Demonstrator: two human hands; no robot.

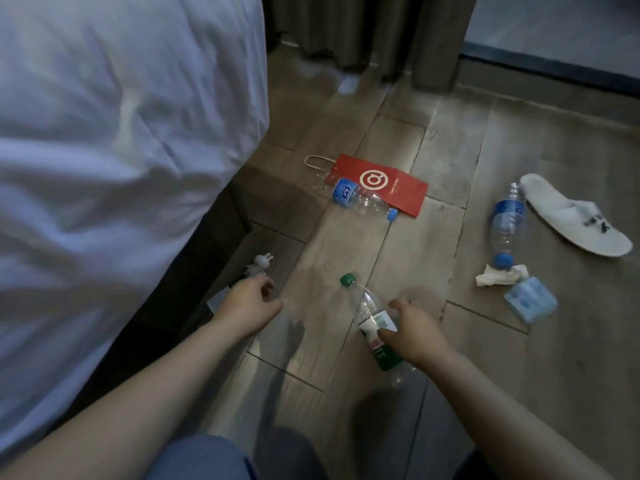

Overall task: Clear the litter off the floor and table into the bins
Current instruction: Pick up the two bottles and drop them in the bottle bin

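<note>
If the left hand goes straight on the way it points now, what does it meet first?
Probably the blue-label bottle by the red bag, after bare floor. The left hand would pass just right of the small rabbit figure, though depth is unclear.

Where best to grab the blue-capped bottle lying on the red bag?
Blue-capped bottle: pinch across its labelled middle from above; it lies on its side, the barrel is round and exposed there. Use the left hand; the right hand grips the green-capped bottle.
</note>
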